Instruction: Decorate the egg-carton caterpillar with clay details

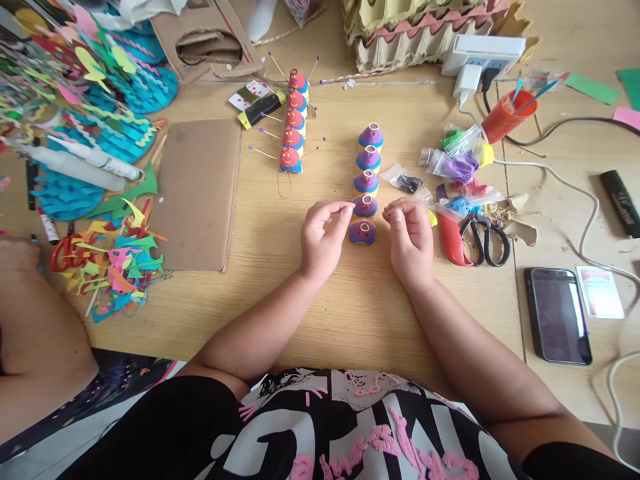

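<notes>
My left grip [323, 240] has thumb and forefinger pinched together at the tips, and so has my right grip [411, 240]; I cannot tell whether either pinches something tiny. Both hang above the table [345, 320]. The row of five purple cups [368, 183], blue along the lower edge with yellow rings on top, starts between my two grips and runs away beyond them. The cup nearest me has a small face and pink cheeks. My left fingertips are right beside the second cup; whether they touch it I cannot tell.

Just right of my right grip lie a red handle [453, 237] and black-handled scissors [484, 241], and a little beyond it are small bags of coloured clay [457, 167]. Beyond my left grip and slightly left of it, a row of red cups [295, 120] stands with purple-tipped sticks poking out at its sides. Left of my left grip is a flat piece of cardboard [195, 193]. Farther out, beyond and right of my right grip, a red tumbler [506, 119] leans, and the egg trays [420, 40] are stacked past the purple row. Well left of my left grip are paper scraps [120, 263] and, farthest, another person's arm [40, 340].
</notes>
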Demonstrator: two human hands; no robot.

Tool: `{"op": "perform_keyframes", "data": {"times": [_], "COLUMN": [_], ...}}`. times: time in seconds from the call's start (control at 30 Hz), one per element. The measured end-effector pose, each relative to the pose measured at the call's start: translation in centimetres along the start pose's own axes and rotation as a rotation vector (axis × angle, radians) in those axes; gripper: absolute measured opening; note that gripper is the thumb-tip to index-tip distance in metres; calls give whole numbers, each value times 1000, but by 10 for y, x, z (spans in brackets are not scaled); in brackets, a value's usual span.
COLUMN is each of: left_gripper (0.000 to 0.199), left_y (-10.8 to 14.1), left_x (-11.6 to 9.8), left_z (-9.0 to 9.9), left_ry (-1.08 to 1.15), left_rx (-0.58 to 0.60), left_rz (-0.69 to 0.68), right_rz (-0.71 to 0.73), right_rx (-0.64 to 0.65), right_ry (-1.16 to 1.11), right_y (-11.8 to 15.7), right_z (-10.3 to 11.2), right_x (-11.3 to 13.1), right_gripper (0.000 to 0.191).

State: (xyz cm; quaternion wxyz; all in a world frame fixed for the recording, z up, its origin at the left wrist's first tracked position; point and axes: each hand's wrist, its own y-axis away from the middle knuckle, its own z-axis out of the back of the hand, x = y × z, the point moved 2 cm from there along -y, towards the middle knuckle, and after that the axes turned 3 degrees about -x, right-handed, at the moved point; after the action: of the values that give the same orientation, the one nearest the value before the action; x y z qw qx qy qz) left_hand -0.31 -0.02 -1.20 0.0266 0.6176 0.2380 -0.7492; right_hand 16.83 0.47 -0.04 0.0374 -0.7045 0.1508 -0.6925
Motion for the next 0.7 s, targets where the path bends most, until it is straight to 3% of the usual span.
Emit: {"op": "perform_keyframes", "data": {"times": [0.23, 0.47, 0.7], "left_gripper": [37, 30, 26], "left_y": [2, 3, 6], "left_x": [0, -6, -9], "left_z": [-7, -6, -6], "left_ry": [63, 5, -15], "left_rx": [56, 100, 114], "left_rz": [94, 67, 32], "right_rz": [-58, -82, -149], "right_rx": [102, 143, 117], "right_ry": [-22, -144, -219], "right_y": [0, -3, -2], "right_z": [2, 1, 0], "right_x": [-11, -20, -13], "right_gripper": [32, 30, 28]}}
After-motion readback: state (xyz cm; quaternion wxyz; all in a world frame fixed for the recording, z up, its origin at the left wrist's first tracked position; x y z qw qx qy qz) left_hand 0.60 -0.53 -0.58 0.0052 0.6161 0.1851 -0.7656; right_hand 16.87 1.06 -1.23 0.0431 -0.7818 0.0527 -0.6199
